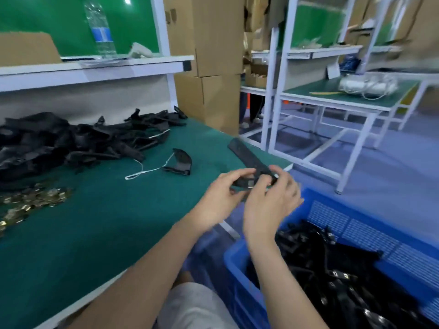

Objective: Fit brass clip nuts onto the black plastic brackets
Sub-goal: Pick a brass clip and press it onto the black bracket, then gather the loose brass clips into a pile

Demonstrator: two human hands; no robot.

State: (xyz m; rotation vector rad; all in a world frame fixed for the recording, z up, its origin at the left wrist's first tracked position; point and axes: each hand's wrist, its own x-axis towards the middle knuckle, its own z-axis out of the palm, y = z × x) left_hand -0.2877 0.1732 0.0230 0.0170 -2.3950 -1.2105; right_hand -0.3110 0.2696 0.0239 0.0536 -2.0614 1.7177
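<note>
Both hands, left hand (219, 195) and right hand (273, 198), pinch one long black plastic bracket (249, 160) over the green worktop's (95, 222) right edge.

Both bare forearms reach forward and converge in front of the body, the left rising on a long diagonal from the lower left, the right coming up more steeply from the lower right. The left hand (221, 195) has its fingers curled, thumb and forefinger pinching the near end of a black bracket (247, 157). The right hand (273, 200) shows its back to the camera, fingers bent over the same bracket just beside the left fingertips. Both are slightly blurred.
</note>
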